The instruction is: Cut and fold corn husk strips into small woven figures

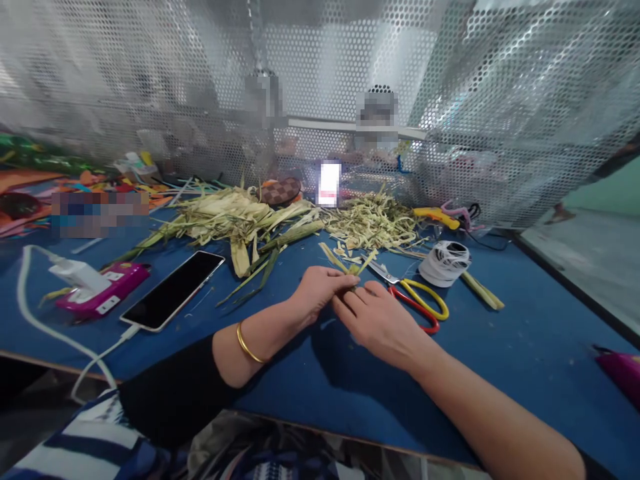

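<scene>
My left hand [316, 292] and my right hand [380, 321] meet over the middle of the blue table, fingers closed. Between their fingertips they pinch a small piece of yellow-green husk strips [354, 269], whose ends stick up and out. The lower part of that piece is hidden by my fingers. Just behind and right of my right hand lie scissors with one yellow and one red handle [425, 299], blades toward the hands. A spool of white thread [445, 264] stands beyond them.
Long husk leaves [225, 220] and a heap of shredded strips [375, 220] cover the back of the table. Left of my arms lie a phone [173, 291] on a cable and a purple power strip [105, 290]. A stalk piece [483, 291] lies right.
</scene>
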Action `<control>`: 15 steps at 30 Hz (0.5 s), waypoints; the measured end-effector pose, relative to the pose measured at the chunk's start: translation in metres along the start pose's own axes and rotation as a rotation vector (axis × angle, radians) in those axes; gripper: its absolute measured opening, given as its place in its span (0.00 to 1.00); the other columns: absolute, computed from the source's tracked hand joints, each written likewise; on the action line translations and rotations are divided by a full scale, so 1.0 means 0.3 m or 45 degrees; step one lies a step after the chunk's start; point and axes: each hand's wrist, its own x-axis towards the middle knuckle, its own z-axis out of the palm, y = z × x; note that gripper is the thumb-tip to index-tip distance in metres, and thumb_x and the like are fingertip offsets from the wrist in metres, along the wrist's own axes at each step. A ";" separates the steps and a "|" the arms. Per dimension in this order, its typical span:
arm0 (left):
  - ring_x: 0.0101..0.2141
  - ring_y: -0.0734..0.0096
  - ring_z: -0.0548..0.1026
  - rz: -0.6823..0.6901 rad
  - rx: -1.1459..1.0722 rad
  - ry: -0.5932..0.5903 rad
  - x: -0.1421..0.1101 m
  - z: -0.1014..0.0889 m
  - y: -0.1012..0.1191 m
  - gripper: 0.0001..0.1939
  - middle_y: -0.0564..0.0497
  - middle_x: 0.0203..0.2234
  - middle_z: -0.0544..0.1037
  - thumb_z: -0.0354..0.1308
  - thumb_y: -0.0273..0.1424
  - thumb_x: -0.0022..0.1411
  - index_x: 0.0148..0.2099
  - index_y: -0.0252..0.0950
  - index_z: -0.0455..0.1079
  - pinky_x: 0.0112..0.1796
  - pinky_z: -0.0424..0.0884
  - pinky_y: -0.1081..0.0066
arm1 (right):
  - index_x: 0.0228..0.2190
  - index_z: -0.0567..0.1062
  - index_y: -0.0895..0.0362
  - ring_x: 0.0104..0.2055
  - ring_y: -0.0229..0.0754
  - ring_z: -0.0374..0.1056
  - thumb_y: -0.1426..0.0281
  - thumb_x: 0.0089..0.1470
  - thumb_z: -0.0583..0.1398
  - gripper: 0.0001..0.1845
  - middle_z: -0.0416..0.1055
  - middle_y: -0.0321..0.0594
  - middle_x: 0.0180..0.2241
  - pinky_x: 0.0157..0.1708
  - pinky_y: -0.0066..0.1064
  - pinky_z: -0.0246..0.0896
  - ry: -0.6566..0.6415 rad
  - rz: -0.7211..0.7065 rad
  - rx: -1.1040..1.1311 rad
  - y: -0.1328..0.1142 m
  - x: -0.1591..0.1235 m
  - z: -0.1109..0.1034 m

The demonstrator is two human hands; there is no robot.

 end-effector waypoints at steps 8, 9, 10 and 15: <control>0.19 0.77 0.70 -0.105 -0.104 -0.038 -0.004 0.014 -0.008 0.09 0.52 0.15 0.73 0.67 0.28 0.43 0.20 0.31 0.70 0.23 0.64 0.77 | 0.42 0.71 0.65 0.32 0.48 0.65 0.78 0.57 0.49 0.14 0.71 0.50 0.34 0.35 0.39 0.54 -0.002 0.022 -0.145 -0.026 0.016 0.042; 0.19 0.76 0.70 -0.106 -0.111 -0.042 -0.005 0.014 -0.008 0.09 0.52 0.15 0.73 0.68 0.28 0.42 0.20 0.31 0.70 0.23 0.64 0.76 | 0.41 0.71 0.64 0.31 0.47 0.65 0.78 0.58 0.49 0.14 0.71 0.49 0.33 0.35 0.39 0.54 0.025 0.021 -0.141 -0.026 0.015 0.045; 0.20 0.76 0.70 -0.107 -0.121 -0.046 -0.006 0.012 -0.007 0.10 0.52 0.15 0.74 0.69 0.29 0.41 0.20 0.31 0.70 0.23 0.64 0.76 | 0.40 0.71 0.64 0.30 0.47 0.64 0.78 0.58 0.48 0.14 0.71 0.48 0.32 0.35 0.38 0.54 0.050 0.028 -0.135 -0.025 0.015 0.050; 0.22 0.77 0.71 -0.103 -0.141 -0.113 -0.006 -0.003 0.014 0.11 0.51 0.18 0.75 0.71 0.29 0.37 0.21 0.29 0.73 0.25 0.64 0.77 | 0.32 0.69 0.61 0.27 0.45 0.61 0.80 0.59 0.46 0.13 0.69 0.45 0.27 0.33 0.37 0.52 0.172 0.103 -0.069 -0.013 0.012 0.071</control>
